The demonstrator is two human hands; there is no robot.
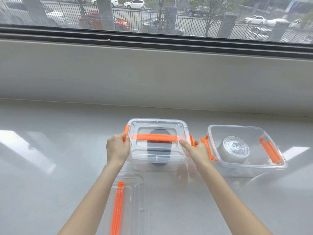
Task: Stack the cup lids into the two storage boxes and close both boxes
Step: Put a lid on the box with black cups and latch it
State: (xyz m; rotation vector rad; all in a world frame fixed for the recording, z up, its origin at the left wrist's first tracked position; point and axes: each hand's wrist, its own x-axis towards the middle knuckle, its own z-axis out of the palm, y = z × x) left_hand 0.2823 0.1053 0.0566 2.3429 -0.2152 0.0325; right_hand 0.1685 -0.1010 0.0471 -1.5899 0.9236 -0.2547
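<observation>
We reach both arms forward: our left hand (pixel 117 148) grips the orange side latch (pixel 126 133) of the lidded clear plastic storage box (pixel 157 160), our right hand (pixel 197 150) pinches the opposite orange latch (pixel 192 140); no readable writing

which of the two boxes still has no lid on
The right storage box, holding clear cup lids, is open on top. The left storage box between both hands already wears its lid; the spare box lid lies nearer the person.

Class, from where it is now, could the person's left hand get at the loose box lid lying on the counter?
Probably yes. The loose lid lies flat on the counter just under the left forearm, with nothing on top of it. The left hand would first have to let go of the closed box's orange side latch.
</observation>
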